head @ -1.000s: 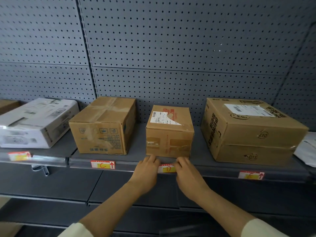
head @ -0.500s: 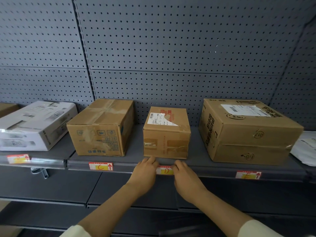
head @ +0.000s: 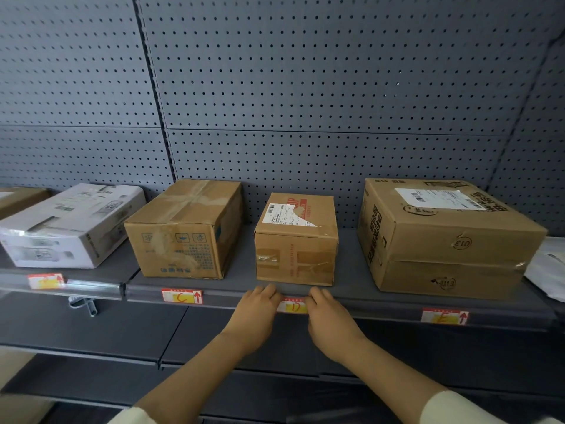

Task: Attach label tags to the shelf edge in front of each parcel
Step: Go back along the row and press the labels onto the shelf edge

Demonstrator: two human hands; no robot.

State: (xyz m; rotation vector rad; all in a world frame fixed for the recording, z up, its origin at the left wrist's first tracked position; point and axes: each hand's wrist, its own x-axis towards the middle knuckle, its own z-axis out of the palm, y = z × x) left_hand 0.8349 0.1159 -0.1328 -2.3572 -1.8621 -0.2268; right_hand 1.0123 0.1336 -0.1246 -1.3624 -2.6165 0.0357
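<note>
A red and yellow label tag marked D (head: pixel 292 306) sits on the grey shelf edge (head: pixel 367 310) in front of a small brown parcel (head: pixel 296 240). My left hand (head: pixel 256 316) pinches the tag's left end and my right hand (head: pixel 328 319) its right end, fingers on the rail. Tag C (head: pixel 182 296) hangs below a taped brown parcel (head: pixel 183 231). Tag E (head: pixel 444 316) hangs below the large brown parcel (head: pixel 443 237). Another tag (head: pixel 46 280) sits below a white parcel (head: pixel 70 224).
A grey pegboard wall (head: pixel 305 87) rises behind the parcels. A white mailer bag (head: pixel 547 267) lies at the far right of the shelf and a brown box corner (head: pixel 18 198) at the far left. A metal bracket (head: pixel 84 304) hangs under the left shelf section.
Both hands stay on the D tag at the shelf edge; the tag now sits flatter and straighter in the rail. The view has shifted slightly.
</note>
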